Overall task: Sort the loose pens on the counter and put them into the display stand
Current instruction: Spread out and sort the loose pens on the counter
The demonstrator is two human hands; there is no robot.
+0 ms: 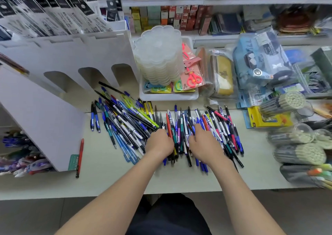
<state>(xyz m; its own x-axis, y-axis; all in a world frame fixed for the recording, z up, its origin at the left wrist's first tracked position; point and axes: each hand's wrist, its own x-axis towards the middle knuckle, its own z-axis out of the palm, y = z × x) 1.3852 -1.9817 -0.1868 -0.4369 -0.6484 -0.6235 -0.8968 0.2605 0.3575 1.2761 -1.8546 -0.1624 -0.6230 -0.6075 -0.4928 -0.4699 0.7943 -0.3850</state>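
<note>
A pale counter (125, 177) carries a wide heap of loose pens (129, 119). The left hand (159, 143) and right hand (203, 145) rest on the heap, fingers bent down among the pens. Whether either grips one cannot be told. The white display stand (45, 109) rises at nine o'clock, with a single red pen (80, 155) beside its base. At twelve o'clock a white tray (168, 97) holds stacked clear containers (159, 55), with stocked shelves (197, 1) behind. Bundled pencils (298, 155) lie at three o'clock.
</note>
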